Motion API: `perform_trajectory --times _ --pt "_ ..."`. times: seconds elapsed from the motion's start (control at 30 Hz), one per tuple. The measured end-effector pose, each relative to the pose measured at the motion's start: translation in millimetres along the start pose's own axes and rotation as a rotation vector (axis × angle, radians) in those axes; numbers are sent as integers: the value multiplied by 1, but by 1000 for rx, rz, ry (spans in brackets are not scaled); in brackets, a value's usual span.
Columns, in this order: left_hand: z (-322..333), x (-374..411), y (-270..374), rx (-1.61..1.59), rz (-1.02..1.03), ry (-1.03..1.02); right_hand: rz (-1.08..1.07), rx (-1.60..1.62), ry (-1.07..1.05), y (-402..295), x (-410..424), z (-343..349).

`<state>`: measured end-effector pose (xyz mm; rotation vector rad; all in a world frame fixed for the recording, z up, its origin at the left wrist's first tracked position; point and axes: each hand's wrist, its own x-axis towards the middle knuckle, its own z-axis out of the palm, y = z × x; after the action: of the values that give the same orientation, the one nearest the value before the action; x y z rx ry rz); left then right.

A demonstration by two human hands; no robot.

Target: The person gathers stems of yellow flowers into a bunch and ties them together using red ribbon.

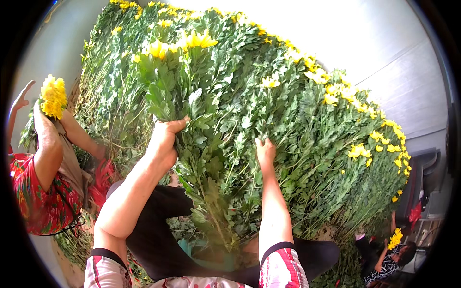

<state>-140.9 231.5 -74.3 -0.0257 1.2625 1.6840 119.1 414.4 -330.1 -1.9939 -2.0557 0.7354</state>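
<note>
My left hand (166, 138) is closed around a thick bunch of yellow chrysanthemums (196, 93), held upright with its blooms at the top and its leafy stems trailing down toward my lap. To its right, my right hand (265, 147) reaches into the big pile of chrysanthemum stems (299, 118). Its fingers are at the stem of a flower with a yellow bloom (270, 82); leaves partly hide the fingertips, so the grip is unclear.
At the left a person in a red patterned top (47, 201) holds a yellow flower bunch (54, 97). Red plastic strips (102, 183) lie near that person. Another person (387, 259) with yellow flowers is at the lower right. Cut stems (75, 248) lie at the lower left.
</note>
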Motion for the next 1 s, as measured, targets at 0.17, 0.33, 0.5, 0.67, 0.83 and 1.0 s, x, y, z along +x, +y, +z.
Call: perform_trajectory --times 0.17,0.33,0.5,0.67,0.83,1.0 --pt "-15 1 23 90 94 74 -79 246 319 -34 -18 -5" --pt "4 -8 16 58 193 41 126 184 104 -36 -22 8" --pt "9 -14 16 48 163 -21 65 71 -50 -69 -54 18" --pt "23 -4 4 34 88 -115 -80 342 103 -38 -54 2" --pt "16 14 -16 21 119 -83 -341 568 72 -61 -129 -75" --pt "37 3 -27 -12 96 -157 -562 553 107 -85 -202 -134"
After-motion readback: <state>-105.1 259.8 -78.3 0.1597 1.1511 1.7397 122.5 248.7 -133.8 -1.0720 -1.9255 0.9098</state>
